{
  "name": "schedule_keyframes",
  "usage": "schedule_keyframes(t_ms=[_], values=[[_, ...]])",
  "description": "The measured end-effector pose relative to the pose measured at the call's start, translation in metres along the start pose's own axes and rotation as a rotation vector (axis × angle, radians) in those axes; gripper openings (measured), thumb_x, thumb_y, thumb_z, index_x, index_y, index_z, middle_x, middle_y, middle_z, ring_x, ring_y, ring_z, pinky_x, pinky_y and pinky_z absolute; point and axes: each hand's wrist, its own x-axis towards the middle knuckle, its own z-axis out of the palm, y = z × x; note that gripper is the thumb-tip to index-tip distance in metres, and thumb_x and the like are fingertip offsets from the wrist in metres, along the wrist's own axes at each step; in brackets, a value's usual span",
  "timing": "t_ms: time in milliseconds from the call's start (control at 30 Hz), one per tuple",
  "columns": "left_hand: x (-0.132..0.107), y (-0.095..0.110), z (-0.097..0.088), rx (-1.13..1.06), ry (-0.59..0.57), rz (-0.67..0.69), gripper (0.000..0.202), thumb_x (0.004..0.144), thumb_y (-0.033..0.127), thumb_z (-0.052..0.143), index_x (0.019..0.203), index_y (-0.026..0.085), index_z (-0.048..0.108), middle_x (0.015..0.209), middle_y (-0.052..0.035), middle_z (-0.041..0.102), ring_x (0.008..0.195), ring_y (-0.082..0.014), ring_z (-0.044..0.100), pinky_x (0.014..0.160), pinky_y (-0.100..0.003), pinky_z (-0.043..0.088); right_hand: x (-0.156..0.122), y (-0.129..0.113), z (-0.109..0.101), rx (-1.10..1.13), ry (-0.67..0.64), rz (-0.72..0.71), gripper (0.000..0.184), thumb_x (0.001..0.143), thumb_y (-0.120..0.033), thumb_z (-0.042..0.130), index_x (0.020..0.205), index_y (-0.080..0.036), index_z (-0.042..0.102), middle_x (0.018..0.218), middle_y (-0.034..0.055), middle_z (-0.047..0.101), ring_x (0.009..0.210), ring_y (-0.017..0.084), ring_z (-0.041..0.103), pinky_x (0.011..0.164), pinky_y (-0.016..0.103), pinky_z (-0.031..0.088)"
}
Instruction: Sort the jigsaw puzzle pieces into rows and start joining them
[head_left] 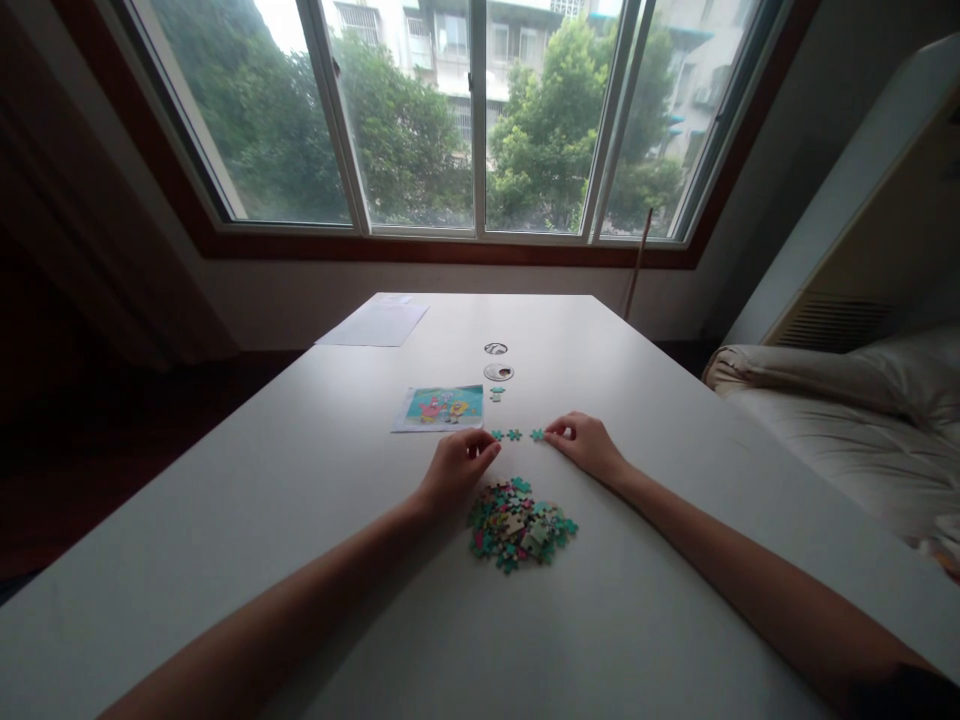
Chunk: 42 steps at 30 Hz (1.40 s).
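A heap of small jigsaw pieces (pixel 521 525), mostly teal, lies on the white table (pixel 300 520) in front of me. Just beyond it, three teal pieces lie in a row. My left hand (pixel 456 468) is curled, its fingertips pinching the leftmost piece (pixel 496 435). My right hand (pixel 586 445) is curled too, its fingertips pinching the rightmost piece (pixel 537 434). A middle piece (pixel 514 434) lies loose between them. A cartoon reference picture (pixel 440 407) lies flat behind my left hand.
Another loose piece (pixel 496 394) and two round discs (pixel 498 372) lie further back. A white sheet (pixel 373 324) sits at the far left of the table. A cushioned seat (pixel 840 410) stands to the right, windows behind.
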Motion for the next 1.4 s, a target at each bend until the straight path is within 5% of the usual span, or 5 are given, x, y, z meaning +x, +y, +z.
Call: schedule_keyframes(t_ms=[700, 900, 1133, 1400], values=[[0.001, -0.001, 0.001, -0.007, -0.007, -0.005, 0.019, 0.076, 0.027, 0.051, 0.067, 0.014, 0.061, 0.060, 0.0002, 0.058, 0.055, -0.0106, 0.045, 0.052, -0.021, 0.034, 0.007, -0.005, 0.008, 0.040, -0.039, -0.039, 0.016, 0.074, -0.028, 0.056, 0.084, -0.022, 0.067, 0.074, 0.0017, 0.059, 0.063, 0.012, 0.052, 0.062, 0.025, 0.041], [0.000, 0.000, 0.001, -0.014, -0.002, -0.011, 0.019, 0.076, 0.028, 0.051, 0.068, 0.014, 0.062, 0.059, 0.0000, 0.058, 0.055, -0.0107, 0.045, 0.052, -0.021, 0.034, 0.001, -0.013, 0.005, 0.078, 0.043, -0.099, 0.013, 0.076, -0.025, 0.055, 0.081, -0.019, 0.066, 0.072, 0.0027, 0.060, 0.066, 0.013, 0.051, 0.064, 0.027, 0.040], [-0.001, 0.001, 0.000, -0.011, -0.013, -0.004, 0.019, 0.076, 0.026, 0.051, 0.068, 0.014, 0.062, 0.059, 0.0001, 0.058, 0.055, -0.0110, 0.046, 0.053, -0.022, 0.034, -0.022, -0.038, -0.002, 0.134, -0.177, -0.278, 0.016, 0.070, -0.035, 0.064, 0.079, -0.022, 0.067, 0.073, 0.0033, 0.061, 0.072, 0.015, 0.053, 0.070, 0.029, 0.041], [-0.004, 0.003, 0.001, 0.008, -0.080, 0.066, 0.016, 0.075, 0.023, 0.051, 0.069, 0.014, 0.062, 0.059, 0.0008, 0.057, 0.054, -0.0102, 0.044, 0.052, -0.021, 0.034, -0.022, -0.037, -0.006, 0.269, -0.335, -0.227, 0.020, 0.077, -0.032, 0.055, 0.085, -0.020, 0.069, 0.077, 0.0039, 0.057, 0.057, 0.009, 0.048, 0.054, 0.021, 0.040]])
